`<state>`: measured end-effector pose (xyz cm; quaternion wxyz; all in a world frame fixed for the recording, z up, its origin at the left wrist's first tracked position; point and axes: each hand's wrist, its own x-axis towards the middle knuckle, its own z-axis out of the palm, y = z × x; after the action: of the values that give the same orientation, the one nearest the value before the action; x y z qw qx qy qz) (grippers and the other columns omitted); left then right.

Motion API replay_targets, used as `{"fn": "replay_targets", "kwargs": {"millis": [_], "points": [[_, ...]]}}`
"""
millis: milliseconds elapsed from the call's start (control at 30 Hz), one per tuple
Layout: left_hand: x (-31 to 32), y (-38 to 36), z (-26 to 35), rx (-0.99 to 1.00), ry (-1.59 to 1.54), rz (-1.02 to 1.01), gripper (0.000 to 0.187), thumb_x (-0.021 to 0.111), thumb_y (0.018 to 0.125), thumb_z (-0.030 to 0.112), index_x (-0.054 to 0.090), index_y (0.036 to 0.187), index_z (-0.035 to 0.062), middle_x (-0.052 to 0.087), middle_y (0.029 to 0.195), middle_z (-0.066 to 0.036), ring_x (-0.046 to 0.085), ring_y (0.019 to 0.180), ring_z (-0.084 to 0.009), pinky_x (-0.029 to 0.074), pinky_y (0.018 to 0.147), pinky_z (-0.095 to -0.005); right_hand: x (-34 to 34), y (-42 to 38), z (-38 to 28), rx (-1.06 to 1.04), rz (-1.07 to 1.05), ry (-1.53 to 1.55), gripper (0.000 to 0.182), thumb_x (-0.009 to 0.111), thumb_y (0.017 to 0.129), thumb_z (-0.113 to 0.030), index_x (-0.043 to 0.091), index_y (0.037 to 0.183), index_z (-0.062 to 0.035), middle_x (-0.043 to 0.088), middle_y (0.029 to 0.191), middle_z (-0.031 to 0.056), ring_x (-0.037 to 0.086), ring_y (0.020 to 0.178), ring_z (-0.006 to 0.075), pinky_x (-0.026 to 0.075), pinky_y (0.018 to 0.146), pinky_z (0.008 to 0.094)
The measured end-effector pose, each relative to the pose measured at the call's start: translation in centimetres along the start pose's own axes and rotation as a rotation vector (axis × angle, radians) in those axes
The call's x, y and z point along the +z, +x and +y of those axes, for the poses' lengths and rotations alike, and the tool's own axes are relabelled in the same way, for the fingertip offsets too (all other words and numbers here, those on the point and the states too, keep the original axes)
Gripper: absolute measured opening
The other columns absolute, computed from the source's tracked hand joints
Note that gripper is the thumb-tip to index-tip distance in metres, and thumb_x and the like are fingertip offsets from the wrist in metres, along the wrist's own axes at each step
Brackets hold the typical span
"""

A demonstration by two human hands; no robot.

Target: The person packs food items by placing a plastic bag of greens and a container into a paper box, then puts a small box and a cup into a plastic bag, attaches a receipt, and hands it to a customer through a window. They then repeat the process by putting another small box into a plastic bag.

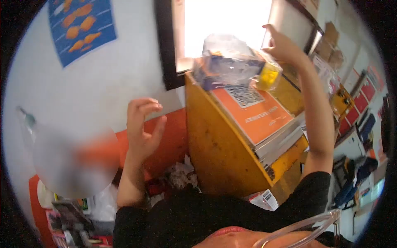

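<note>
My left hand [142,128] is raised in front of the white wall, left of the yellow wooden counter [223,153]. Its fingers are loosely bent, the thumb stands apart, and nothing is in it. Stretched forward beside the bright opening [227,20] is my right hand [285,45], with a finger and the thumb apart and no object visible between them. Below and left of it, a clear plastic bag [231,53] covers a dark blue box [215,72]. A yellow item [268,76] in clear plastic sits close by.
An orange sign with a printed code [258,115] lies on the counter top. A blurred round grey disc [76,157] is at the left. Crumpled wrapping [182,175] lies beside the counter. A blue poster [84,29] hangs on the wall. Several red panels [366,93] are at the right.
</note>
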<state>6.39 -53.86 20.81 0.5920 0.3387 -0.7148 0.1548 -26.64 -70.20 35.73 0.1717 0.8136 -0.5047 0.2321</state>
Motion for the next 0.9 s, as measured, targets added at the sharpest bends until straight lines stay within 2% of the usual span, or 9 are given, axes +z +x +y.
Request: {"fn": "replay_targets", "kwargs": {"millis": [200, 267, 400, 467, 533, 633, 667, 800, 900], "points": [[-7.5, -11.2, 1.8, -0.38, 0.091, 0.012, 0.015, 0.059, 0.07, 0.003, 0.054, 0.084, 0.0044, 0.052, 0.085, -0.01, 0.051, 0.083, -0.0253, 0.04, 0.074, -0.0327, -2.7, -3.5, -20.8, -0.77, 0.232, 0.03, 0.039, 0.054, 0.077, -0.011, 0.045, 0.115, -0.0102, 0.051, 0.063, 0.0083, 0.052, 0.064, 0.0224, 0.042, 0.057, 0.034], [-9.6, -14.6, 3.1, -0.5, 0.186, 0.046, 0.015, 0.059, 0.069, 0.003, 0.054, 0.083, 0.0045, 0.052, 0.085, -0.01, 0.051, 0.083, -0.0258, 0.04, 0.074, -0.0327, -1.9, -6.4, -28.5, -1.167, 0.055, 0.183, 0.036, 0.052, 0.076, -0.012, 0.048, 0.112, -0.0087, 0.055, 0.068, 0.0095, 0.056, 0.076, 0.0248, 0.045, 0.063, 0.0359], [-14.5, -20.2, 5.7, -0.698, 0.243, -0.186, 0.022, 0.059, 0.071, 0.011, 0.052, 0.09, 0.0031, 0.051, 0.085, -0.016, 0.05, 0.084, -0.0323, 0.04, 0.076, -0.0381, 4.1, -12.7, -41.4, -1.638, -0.815, 0.149, 0.021, 0.051, 0.073, -0.011, 0.055, 0.091, -0.0011, 0.06, 0.081, 0.0148, 0.059, 0.077, 0.0301, 0.047, 0.066, 0.0388], [-16.3, -25.6, 6.7, -0.79, 0.219, -0.244, 0.03, 0.059, 0.074, 0.021, 0.051, 0.095, 0.0016, 0.053, 0.094, -0.016, 0.05, 0.09, -0.0341, 0.04, 0.078, -0.0414, 6.2, -15.1, -46.7, -1.823, -0.85, -0.075, 0.013, 0.049, 0.072, -0.008, 0.058, 0.08, -0.0016, 0.06, 0.08, 0.0148, 0.059, 0.071, 0.0326, 0.047, 0.065, 0.0403], [-18.3, -29.6, 9.1, -1.273, 0.251, -0.819, 0.04, 0.059, 0.075, 0.031, 0.05, 0.099, 0.0008, 0.052, 0.104, -0.017, 0.049, 0.098, -0.0339, 0.041, 0.079, -0.0423, 13.8, -17.7, -52.3, -1.817, -0.812, 0.114, 0.014, 0.05, 0.069, -0.005, 0.06, 0.078, -0.0017, 0.058, 0.078, 0.0156, 0.058, 0.074, 0.0333, 0.046, 0.067, 0.0416], [-21.0, -29.6, 13.1, -1.628, 0.06, -0.813, 0.054, 0.057, 0.076, 0.041, 0.046, 0.113, 0.0034, 0.049, 0.11, -0.019, 0.045, 0.105, -0.0345, 0.036, 0.09, -0.0422, 24.7, -20.1, -60.0, -1.749, -0.6, 0.598, 0.019, 0.05, 0.065, 0.001, 0.061, 0.08, -0.0014, 0.057, 0.083, 0.0182, 0.055, 0.082, 0.0343, 0.044, 0.074, 0.0409], [-21.2, -30.7, 13.9, -1.662, 0.08, -0.767, 0.054, 0.057, 0.076, 0.041, 0.046, 0.113, 0.0034, 0.049, 0.11, -0.019, 0.045, 0.105, -0.0345, 0.036, 0.09, -0.0422, 27.8, -20.6, -61.9, -1.647, -0.619, 0.859, 0.021, 0.049, 0.063, 0.003, 0.061, 0.08, -0.0016, 0.057, 0.084, 0.0188, 0.054, 0.084, 0.0343, 0.043, 0.076, 0.0402], [-20.6, -38.2, 13.7, -1.601, 0.365, -0.63, 0.055, 0.06, 0.075, 0.037, 0.044, 0.116, 0.0046, 0.043, 0.12, -0.018, 0.04, 0.11, -0.0379, 0.036, 0.091, -0.0409, 36.1, -21.6, -66.9, -1.457, -0.538, 0.732, 0.019, 0.053, 0.061, 0.0, 0.06, 0.079, -0.0015, 0.057, 0.082, 0.0175, 0.054, 0.084, 0.034, 0.043, 0.075, 0.0389], [-20.6, -39.6, 12.6, -1.367, 0.592, -0.433, 0.06, 0.061, 0.073, 0.034, 0.04, 0.121, 0.0055, 0.032, 0.13, -0.019, 0.033, 0.118, -0.0371, 0.033, 0.095, -0.0445, 35.0, -20.6, -67.5, -1.694, -0.595, 0.689, 0.017, 0.059, 0.06, -0.006, 0.059, 0.077, -0.0027, 0.057, 0.081, 0.0152, 0.054, 0.082, 0.0329, 0.043, 0.073, 0.0394]]}}
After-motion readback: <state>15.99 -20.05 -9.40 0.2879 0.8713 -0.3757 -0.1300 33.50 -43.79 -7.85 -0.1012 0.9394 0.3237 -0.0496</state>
